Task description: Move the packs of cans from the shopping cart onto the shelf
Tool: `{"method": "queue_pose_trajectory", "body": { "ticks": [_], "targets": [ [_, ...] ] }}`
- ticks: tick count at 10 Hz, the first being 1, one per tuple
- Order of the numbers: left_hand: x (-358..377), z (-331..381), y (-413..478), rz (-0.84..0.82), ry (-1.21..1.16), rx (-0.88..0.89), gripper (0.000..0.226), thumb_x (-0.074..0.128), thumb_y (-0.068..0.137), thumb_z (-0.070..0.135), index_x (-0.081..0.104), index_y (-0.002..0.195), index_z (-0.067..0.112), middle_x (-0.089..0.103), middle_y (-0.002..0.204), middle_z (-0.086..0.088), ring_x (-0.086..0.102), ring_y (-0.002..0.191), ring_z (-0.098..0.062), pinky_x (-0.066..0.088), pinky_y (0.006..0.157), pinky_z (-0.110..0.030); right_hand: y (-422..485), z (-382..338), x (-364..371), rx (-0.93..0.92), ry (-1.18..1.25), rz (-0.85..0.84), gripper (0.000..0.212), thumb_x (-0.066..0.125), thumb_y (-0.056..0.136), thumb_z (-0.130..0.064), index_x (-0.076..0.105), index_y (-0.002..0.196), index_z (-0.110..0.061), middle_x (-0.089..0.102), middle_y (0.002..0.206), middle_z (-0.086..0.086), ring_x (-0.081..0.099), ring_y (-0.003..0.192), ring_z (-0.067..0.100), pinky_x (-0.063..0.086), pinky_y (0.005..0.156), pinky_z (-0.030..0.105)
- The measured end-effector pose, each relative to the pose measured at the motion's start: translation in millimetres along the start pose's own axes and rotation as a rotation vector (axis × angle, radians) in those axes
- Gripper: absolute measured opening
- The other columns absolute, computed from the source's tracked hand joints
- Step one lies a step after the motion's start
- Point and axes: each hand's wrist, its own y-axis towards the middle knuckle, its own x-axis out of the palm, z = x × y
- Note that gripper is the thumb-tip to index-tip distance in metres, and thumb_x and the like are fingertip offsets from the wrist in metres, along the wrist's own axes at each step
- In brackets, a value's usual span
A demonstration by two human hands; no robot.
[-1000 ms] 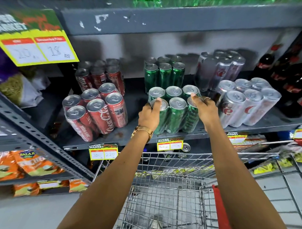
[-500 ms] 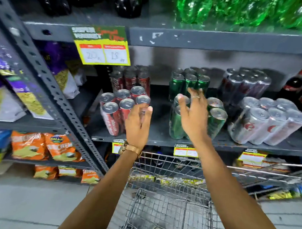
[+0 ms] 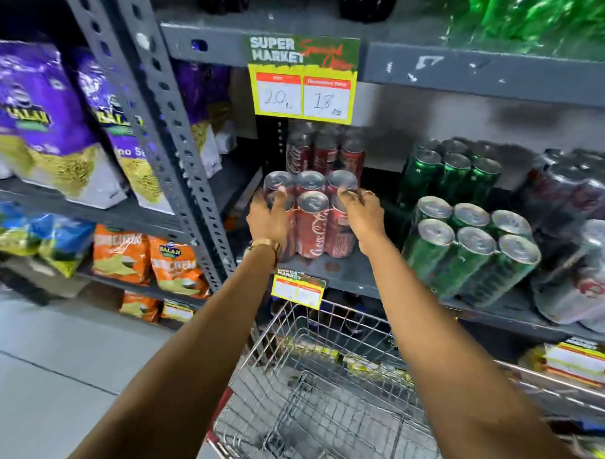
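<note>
A wrapped pack of red cola cans [image 3: 311,222] stands at the front left of the grey shelf [image 3: 344,277]. My left hand [image 3: 269,214] grips its left side and my right hand [image 3: 363,216] grips its right side. A second red pack [image 3: 326,153] stands behind it. To the right, a green can pack [image 3: 472,249] leans at the shelf front, another green pack [image 3: 450,172] behind it. Silver can packs [image 3: 587,273] lie at the far right. The wire shopping cart [image 3: 322,401] sits below my arms, and its basket holds no packs that I can see.
A slotted grey upright [image 3: 167,121] divides this bay from snack bags [image 3: 51,117] at the left. A yellow price sign [image 3: 303,80] hangs from the shelf above. Green bottles [image 3: 541,18] stand on the top shelf. Tiled floor lies at the lower left.
My hands let go of the front green pack, moved left and closed on the front red cola pack. The view swung to the left.
</note>
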Motion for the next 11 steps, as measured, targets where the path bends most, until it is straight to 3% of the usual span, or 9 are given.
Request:
{"method": "queue_pose_trajectory", "body": {
  "ticks": [1,2,3,4,6,10,11],
  "targets": [
    [-5,-2,18,-0.037,-0.017,-0.071,0.052,0.059,0.089,0.036,0.055,0.127,0.002,0.057,0.132,-0.017,0.054,0.122,-0.031,0.041,0.098,-0.03,-19,12,1,-0.009,0.001,0.025,0.045,0.056,0.085,-0.04,0.06,0.114,-0.005,0.065,0.117,0.018,0.061,0.108,0.033,0.05,0.093,0.042],
    [-11,-1,25,-0.106,-0.037,-0.091,0.046,0.063,0.085,0.04,0.065,0.113,0.003,0.065,0.122,-0.017,0.059,0.115,-0.032,0.046,0.103,-0.044,-32,20,2,-0.027,-0.01,0.041,0.045,0.053,0.087,-0.041,0.057,0.118,-0.008,0.064,0.119,0.018,0.06,0.11,0.033,0.049,0.094,0.042],
    [-14,-4,21,-0.122,-0.039,-0.085,0.047,0.063,0.084,0.044,0.066,0.112,0.006,0.066,0.122,-0.015,0.06,0.114,-0.029,0.046,0.103,-0.041,-33,18,0,-0.02,-0.016,0.027,0.046,0.049,0.09,-0.041,0.055,0.122,-0.009,0.062,0.122,0.018,0.058,0.112,0.034,0.048,0.096,0.043],
    [-14,-13,11,-0.099,-0.028,-0.071,0.038,0.061,0.083,0.048,0.068,0.098,0.014,0.064,0.121,-0.014,0.059,0.109,-0.028,0.045,0.1,-0.038,-29,14,-6,-0.023,-0.039,0.014,0.048,0.048,0.091,-0.042,0.053,0.125,-0.009,0.061,0.124,0.016,0.057,0.115,0.032,0.047,0.098,0.044],
    [-18,-12,14,-0.164,-0.029,-0.056,0.049,0.059,0.085,0.047,0.067,0.113,0.008,0.067,0.121,-0.013,0.061,0.113,-0.028,0.045,0.104,-0.045,-33,18,-5,0.008,-0.063,0.04,0.051,0.046,0.091,-0.046,0.054,0.123,-0.007,0.06,0.124,0.018,0.057,0.113,0.034,0.047,0.097,0.047],
    [-23,3,6,-0.208,0.059,-0.058,0.06,0.052,0.087,0.054,0.059,0.123,0.006,0.061,0.129,-0.017,0.056,0.118,-0.034,0.042,0.105,-0.042,-54,-1,-14,0.003,-0.19,-0.014,0.055,0.04,0.094,-0.046,0.048,0.126,-0.002,0.058,0.128,0.022,0.056,0.115,0.039,0.044,0.091,0.038],
    [-36,6,-7,-0.189,0.069,0.003,0.068,0.044,0.092,0.054,0.039,0.142,0.009,0.046,0.146,-0.016,0.044,0.134,-0.032,0.033,0.114,-0.039,-78,-7,-26,-0.123,-0.306,0.055,0.055,0.037,0.097,-0.043,0.043,0.131,0.0,0.054,0.133,0.025,0.053,0.12,0.039,0.044,0.092,0.039]
  ]
}}
